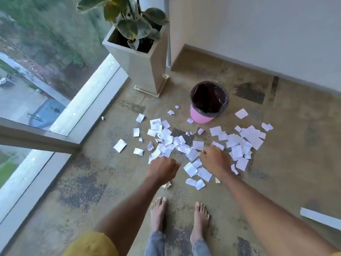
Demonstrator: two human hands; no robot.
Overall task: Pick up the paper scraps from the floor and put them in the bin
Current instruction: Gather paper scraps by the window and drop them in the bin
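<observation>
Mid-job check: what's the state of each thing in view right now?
Bin: upright, bag-lined, open; no scraps visible inside.
Scraps: scattered on the floor, some crumpled.
Left hand: over scraps, fingers curled; grip contents hidden.
Right hand: over scraps, fingers curled; grip contents hidden.
Planter: upright.

I see a mustard-yellow sleeve point(92, 244) on the left upper arm, and a sliver of the same yellow at the lower right edge. Forearms point(132, 206) bare. Small glint on a right hand point(215, 159) finger, maybe a ring. Faded, mottled light-blue jeans point(156, 242), ankle-length. Feet point(158, 209) bare.
</observation>
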